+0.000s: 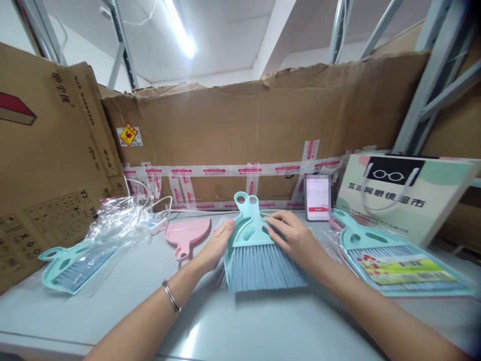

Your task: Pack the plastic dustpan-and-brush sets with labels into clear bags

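A light teal hand brush (pixel 268 268) with blue-grey bristles is held upright, bristles down, against a matching teal dustpan (pixel 239 216) behind it. The two hanging loops stand side by side at the top. My left hand (pixel 218 244) grips the dustpan's left edge; its thumb lies along the side and the other fingers are partly hidden. On the right, my right hand (pixel 292 234) closes on the brush head, fingertips pressing near its slot. A blurred pale patch shows behind my left fingers, too unclear to name.
A pink dustpan (pixel 188 231) lies at left on the grey table (pixel 214 326). Farther left is a plastic-wrapped teal brush set (pixel 80 265). Stacked labelled sets (pixel 402 250) lie at right, before a paper bag (pixel 406 195) and phone (pixel 317 196). Cardboard (pixel 225 125) walls the back.
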Tool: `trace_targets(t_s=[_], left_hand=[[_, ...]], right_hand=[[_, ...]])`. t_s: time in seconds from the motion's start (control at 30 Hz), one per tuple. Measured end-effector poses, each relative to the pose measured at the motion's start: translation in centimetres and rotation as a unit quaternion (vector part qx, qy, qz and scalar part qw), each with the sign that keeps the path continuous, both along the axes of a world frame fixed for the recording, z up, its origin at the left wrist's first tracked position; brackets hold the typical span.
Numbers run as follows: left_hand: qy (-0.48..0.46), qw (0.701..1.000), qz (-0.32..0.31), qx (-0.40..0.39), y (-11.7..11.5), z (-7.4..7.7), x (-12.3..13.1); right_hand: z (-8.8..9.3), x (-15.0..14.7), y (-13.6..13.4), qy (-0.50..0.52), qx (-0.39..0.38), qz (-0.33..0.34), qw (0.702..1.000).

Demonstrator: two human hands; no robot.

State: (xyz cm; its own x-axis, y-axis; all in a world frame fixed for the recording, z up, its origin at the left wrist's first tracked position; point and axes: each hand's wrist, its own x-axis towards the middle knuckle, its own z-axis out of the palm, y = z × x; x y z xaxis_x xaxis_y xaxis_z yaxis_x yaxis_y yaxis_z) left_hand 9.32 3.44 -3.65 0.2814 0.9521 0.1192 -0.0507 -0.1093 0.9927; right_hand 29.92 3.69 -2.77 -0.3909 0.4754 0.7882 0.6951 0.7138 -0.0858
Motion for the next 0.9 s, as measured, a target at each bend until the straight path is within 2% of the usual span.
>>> trace_targets(t_s=[0.17,0.33,0.57,0.63,0.8,0.9], left_hand=[[0.045,0.998,-0.021,0.039,-0.5,0.2,0.1],[0.091,0.991,-0.032,0.088,-1.1,0.6,0.3],[0.139,0.984,-0.066,0.089,-1.2,0.9,0.1],[0.141,0.984,-0.073,0.084,-1.3,0.9,0.1],[0.173,0.980,-0.054,0.086,-1.2,1.0,0.4],[0.188,0.978,-0.014,0.086,-0.8,1.0,0.6]], right_hand=[[-0.4,-0.4,-0.2,0.005,0.035,0.000,0.999],[-0.6,-0.6,-0.5,0.033,0.040,-0.003,0.999],[-0.9,-0.7,-0.3,0.068,0.042,-0.021,0.997],[-1.1,-0.5,-0.2,0.090,0.011,-0.035,0.995],[-1.6,-0.6,-0.1,0.098,-0.195,-0.004,0.976],[-1.8,-1.2,-0.4,0.113,-0.229,0.015,0.967]])
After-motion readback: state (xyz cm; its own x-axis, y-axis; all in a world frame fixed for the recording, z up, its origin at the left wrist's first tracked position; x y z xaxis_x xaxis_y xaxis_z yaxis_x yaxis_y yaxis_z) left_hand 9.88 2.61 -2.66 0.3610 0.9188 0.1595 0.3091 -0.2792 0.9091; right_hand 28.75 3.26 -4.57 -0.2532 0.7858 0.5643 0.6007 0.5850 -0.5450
